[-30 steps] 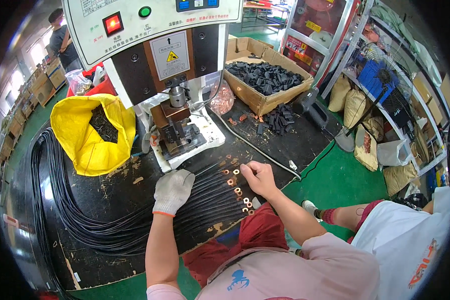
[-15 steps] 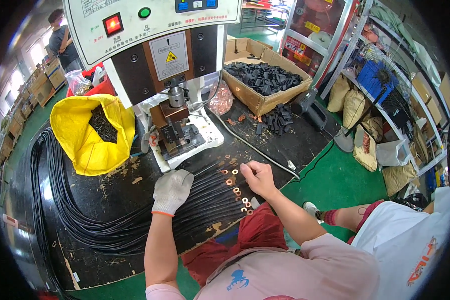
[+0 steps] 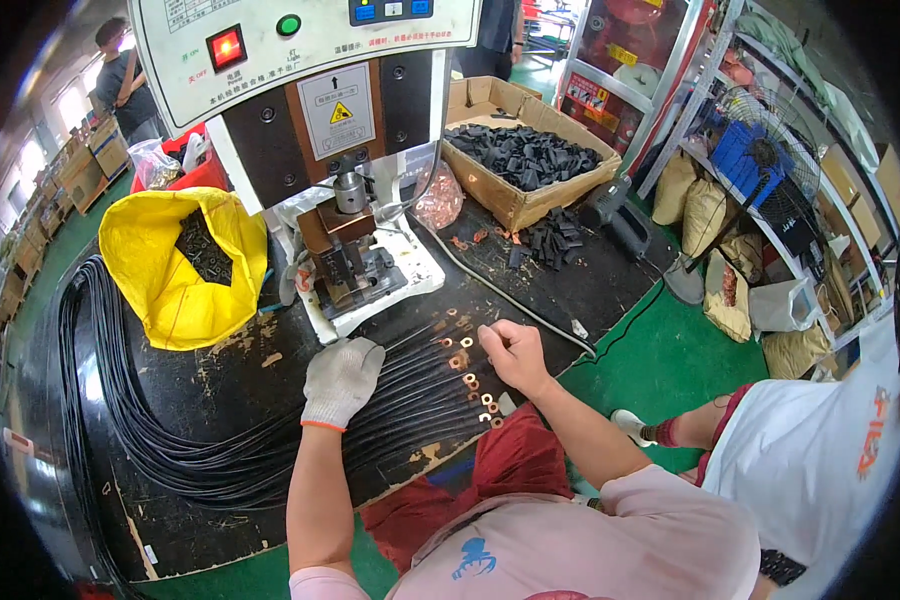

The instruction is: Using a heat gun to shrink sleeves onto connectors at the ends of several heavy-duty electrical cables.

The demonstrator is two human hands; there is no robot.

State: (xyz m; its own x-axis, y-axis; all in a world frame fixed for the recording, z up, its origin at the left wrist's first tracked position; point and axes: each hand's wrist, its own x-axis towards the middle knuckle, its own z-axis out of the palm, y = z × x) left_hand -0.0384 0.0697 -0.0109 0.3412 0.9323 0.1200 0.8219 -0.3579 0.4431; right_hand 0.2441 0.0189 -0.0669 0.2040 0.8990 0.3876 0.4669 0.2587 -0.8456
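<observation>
My left hand (image 3: pixel 342 382), in a white knitted glove with an orange cuff, is closed over the upper strands of a bundle of black cables (image 3: pixel 205 455). One cable comes out beside its fingertips toward the right. My bare right hand (image 3: pixel 515 357) is closed just right of the cable ends, thumb against curled fingers; anything inside is hidden. Copper ring terminals (image 3: pixel 471 381) tip several cables, fanned out in a column left of and below that hand. Beyond my hands stands a white press machine (image 3: pixel 320 95) with a metal die (image 3: pixel 348 260) on its base.
Left of the press is a yellow bag (image 3: pixel 140 270) of small metal parts. A cardboard box (image 3: pixel 530 205) holds black pieces, with a loose pile (image 3: pixel 550 238) before it. A grey cord (image 3: pixel 490 285) crosses the table. A co-worker's white-shirted body (image 3: pixel 810 440) is at right.
My hands stay almost in place. The co-worker at right has shifted slightly, and a dark-clothed person has come into sight behind the press.
</observation>
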